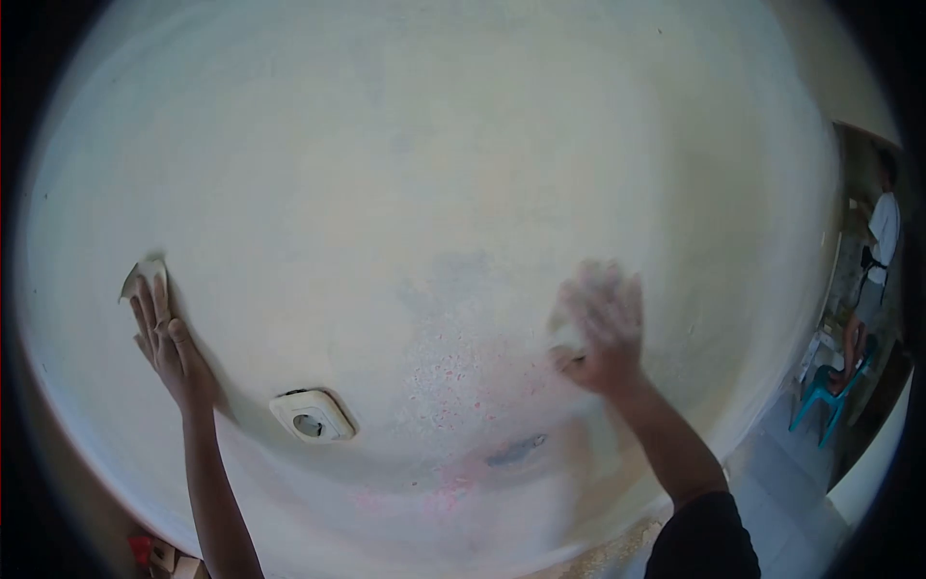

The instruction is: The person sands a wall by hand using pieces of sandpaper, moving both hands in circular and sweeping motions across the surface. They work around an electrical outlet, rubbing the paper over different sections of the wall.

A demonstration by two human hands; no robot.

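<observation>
My left hand lies flat on the pale wall, fingers stretched, pressing a piece of sandpaper against it. The sandpaper's pale back sticks out above and beside the fingertips. Farther right, my right hand is smeared by motion against the same wall. A pale sheet, apparently sandpaper, shows at the left edge of that palm; the rest is hidden under the hand. Between the hands the wall has a rough patch with pink specks.
A white wall socket sits low between my arms, its plate standing out from the wall. Right, through an opening, a person stands by a teal plastic chair on a tiled floor. Cardboard boxes lie at lower left.
</observation>
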